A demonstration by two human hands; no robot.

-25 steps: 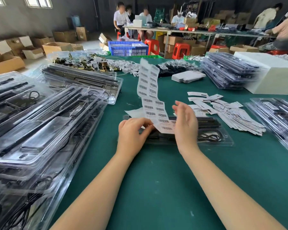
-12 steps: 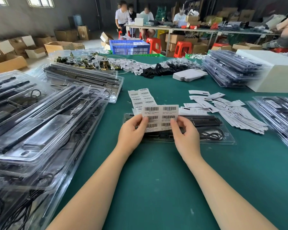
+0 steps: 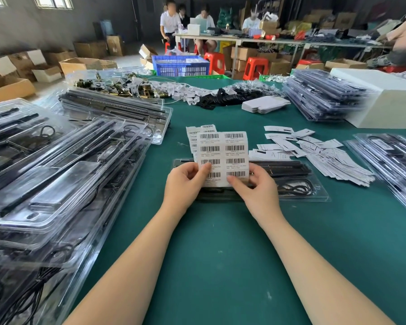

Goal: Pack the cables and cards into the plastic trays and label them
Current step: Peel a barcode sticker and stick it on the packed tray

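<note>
A white sheet of barcode labels (image 3: 223,153) stands upright at the table's centre, folded over on itself. My left hand (image 3: 185,184) pinches its lower left edge and my right hand (image 3: 256,191) pinches its lower right corner. Behind and beneath the sheet lies a closed clear plastic tray (image 3: 298,186) holding a long black part and a coiled black cable. Loose white cards (image 3: 314,156) are scattered to the tray's right.
Stacks of filled clear trays (image 3: 56,174) crowd the left side, with more trays (image 3: 389,163) at the right edge and a stack (image 3: 321,97) at the back right beside a white box (image 3: 384,97). Piles of small parts (image 3: 150,87) lie along the far edge of the green table (image 3: 220,254).
The long label strip, held high a second ago, has dropped and been folded down into a short upright sheet. Both hands now hold its lower edge, slightly raised over the tray.
</note>
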